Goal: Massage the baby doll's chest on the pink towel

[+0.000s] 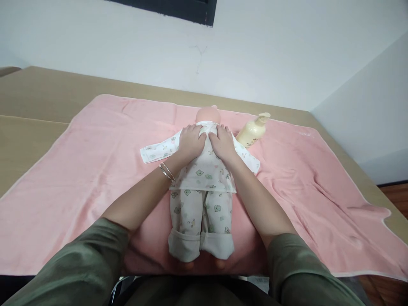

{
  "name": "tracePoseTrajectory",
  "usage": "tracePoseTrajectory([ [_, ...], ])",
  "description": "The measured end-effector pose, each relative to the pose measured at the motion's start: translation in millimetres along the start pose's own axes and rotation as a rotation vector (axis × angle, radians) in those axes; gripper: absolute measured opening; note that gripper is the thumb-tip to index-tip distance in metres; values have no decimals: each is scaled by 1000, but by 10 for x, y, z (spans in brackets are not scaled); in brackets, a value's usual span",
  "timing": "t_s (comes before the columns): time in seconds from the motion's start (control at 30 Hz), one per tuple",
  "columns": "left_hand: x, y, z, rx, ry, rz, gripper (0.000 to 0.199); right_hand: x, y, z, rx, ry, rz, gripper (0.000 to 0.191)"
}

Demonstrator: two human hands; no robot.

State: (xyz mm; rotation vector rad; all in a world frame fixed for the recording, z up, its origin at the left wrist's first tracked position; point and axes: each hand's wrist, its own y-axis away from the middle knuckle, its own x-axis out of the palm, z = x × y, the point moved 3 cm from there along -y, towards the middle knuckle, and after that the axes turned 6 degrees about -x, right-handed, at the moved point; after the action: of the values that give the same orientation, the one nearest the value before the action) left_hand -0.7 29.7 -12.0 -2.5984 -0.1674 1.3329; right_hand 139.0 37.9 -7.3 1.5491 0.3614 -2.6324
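A baby doll [208,115] lies on the pink blanket [105,140], its head toward the wall and its feet toward me. It wears a white printed top [204,172] and matching trousers [191,212] with rolled-up cuffs. My left hand [192,142] rests flat on the left shoulder area of the top, fingers stretched out. On the opposite shoulder lies my right hand [222,143], also flat with fingers extended. Neither hand grips anything. The sleeves spread out to both sides, and the doll's hands do not show.
A pale yellow pump bottle [253,131] lies tilted on the blanket, close to the right sleeve. Underneath is a wooden table [41,93], set against a white wall [270,59]. A dark frame [178,9] is on the wall above.
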Motion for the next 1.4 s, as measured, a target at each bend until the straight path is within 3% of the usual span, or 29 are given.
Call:
tracePoseTrajectory([
  [0.17, -135, -121, 140, -69, 170, 96, 46, -95, 74, 59, -34, -3, -6, 64],
  [0.37, -324, -187, 208, -246, 220, 20, 45, -244, 237, 340, -214, -20, -141, 60],
  [0.57, -455, -119, 37, -202, 249, 8, 45, -84, 268, 421, -257, 136, 91, 59],
  [0.73, -513, -78, -38, -171, 317, -29, 43, -167, 277, 429, -245, 112, -5, 57],
  [0.9, -524, -64, -59, -228, 544, 63, 38, -124, 289, 432, -238, 115, 54, 57],
  [1.03, -581, -64, -59, -273, 594, 4, 34, -185, 317, 467, -264, 89, -79, 58],
  [1.2, -617, -24, -112, -292, 657, -62, 31, -114, 299, 445, -292, 105, 91, 58],
  [1.27, -631, 27, -179, -288, 740, -2, 33, -209, 261, 411, -308, 77, 78, 57],
  [1.4, -615, 175, -472, -181, 764, 403, 46, -731, 183, 232, -306, 28, -126, 59],
])
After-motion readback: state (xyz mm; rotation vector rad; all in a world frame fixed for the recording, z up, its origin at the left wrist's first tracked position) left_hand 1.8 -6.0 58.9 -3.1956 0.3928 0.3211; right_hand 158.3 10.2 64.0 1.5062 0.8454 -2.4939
